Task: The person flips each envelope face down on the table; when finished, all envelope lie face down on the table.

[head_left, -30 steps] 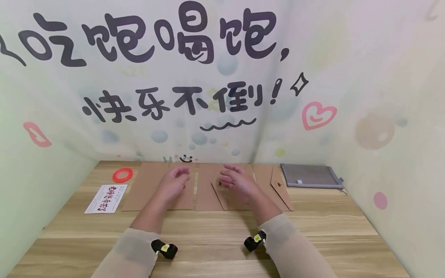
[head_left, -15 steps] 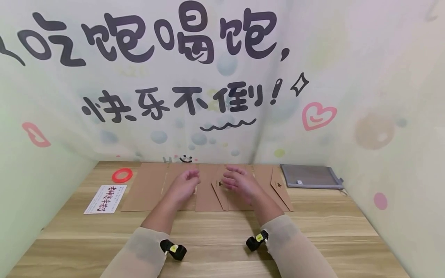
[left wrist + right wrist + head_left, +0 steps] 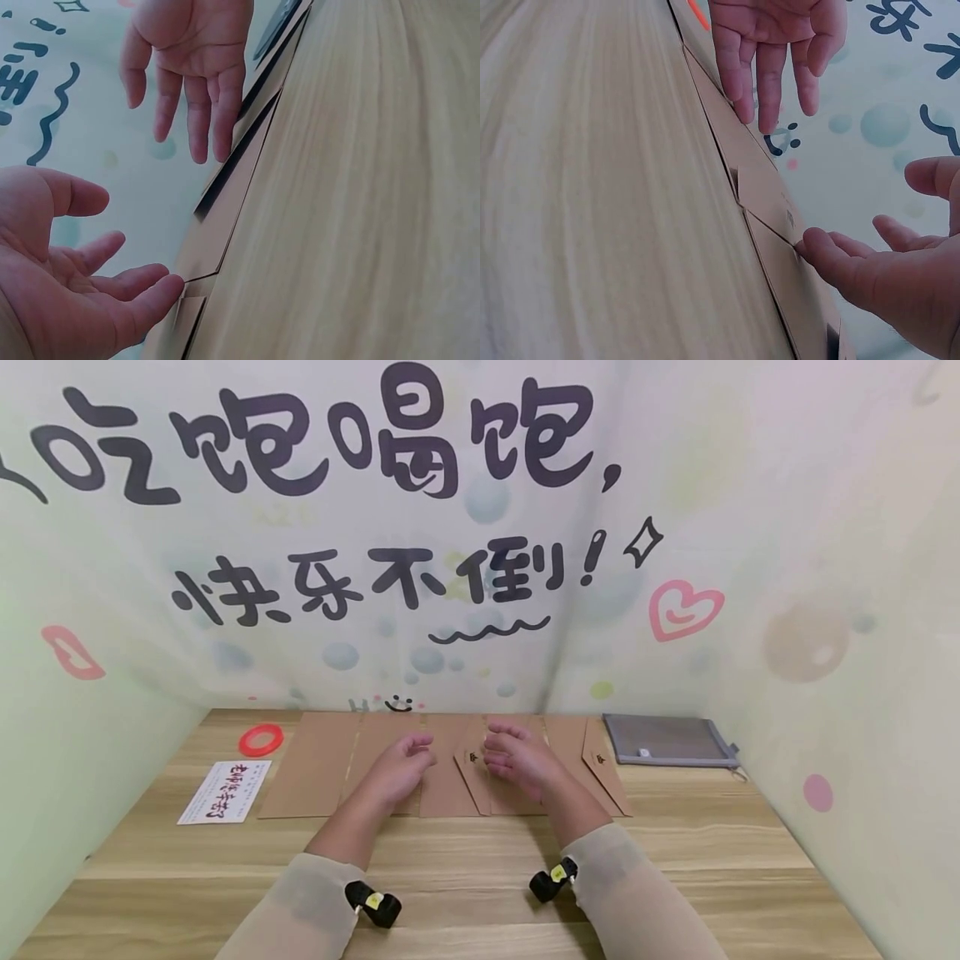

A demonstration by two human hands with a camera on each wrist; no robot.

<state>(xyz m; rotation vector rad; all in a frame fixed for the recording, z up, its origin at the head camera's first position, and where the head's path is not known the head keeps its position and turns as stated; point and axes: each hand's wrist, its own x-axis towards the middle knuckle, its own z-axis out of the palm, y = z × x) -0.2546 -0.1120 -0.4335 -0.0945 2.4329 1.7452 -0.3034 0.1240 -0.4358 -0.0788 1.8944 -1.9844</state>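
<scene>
My left hand point(image 3: 397, 768) is over the middle of a row of brown kraft-paper pieces point(image 3: 311, 768), palm turned inward, fingers loosely bent and holding nothing. Facing it, my right hand point(image 3: 521, 760) has relaxed, spread fingers and nothing in them. Between the hands lies a slanted paper flap point(image 3: 471, 777) with a small dark print; a second printed flap point(image 3: 606, 777) is farther right. In the left wrist view, fingertips of the left hand point(image 3: 90, 292) overlap the paper's edge. The right wrist view shows the right hand point(image 3: 900, 270) with fingertips close to a paper seam.
A red ring point(image 3: 261, 740) and a white printed card point(image 3: 225, 792) lie at the left of the wooden table point(image 3: 465, 877). To the right of the paper is a grey mesh zip pouch point(image 3: 675, 742). A printed curtain point(image 3: 337, 527) hangs behind the table.
Over the first half second my left hand has moved right, closer to the right hand, uncovering more brown paper. Since then both hands have stayed nearly still.
</scene>
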